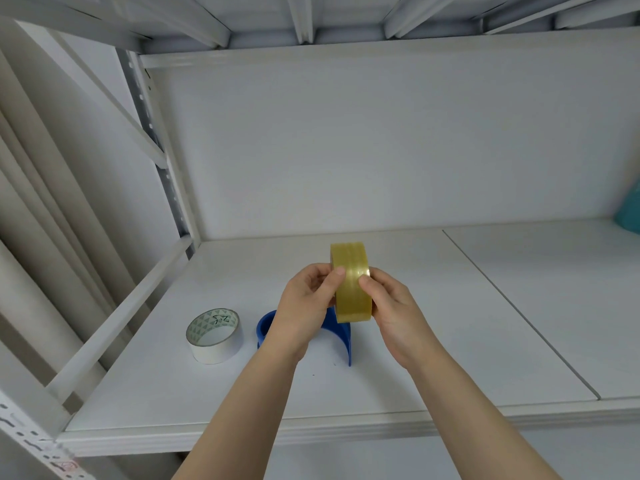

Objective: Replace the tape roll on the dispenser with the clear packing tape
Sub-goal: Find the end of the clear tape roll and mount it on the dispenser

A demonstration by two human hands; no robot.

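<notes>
Both hands — left hand (304,299), right hand (391,306) — pinch the clear packing tape (351,282) above the blue dispenser (341,336); thumb-only grip risks dropping 1 roll.

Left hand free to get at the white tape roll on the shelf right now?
Probably not yet: the left hand and right hand both hold the clear tape roll. The white tape roll itself lies unobstructed on the shelf.

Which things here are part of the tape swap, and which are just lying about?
Part of the job: clear tape, held upright by left hand and right hand; blue dispenser; white roll lying flat beside it.
Lying about: teal object, far right.
</notes>
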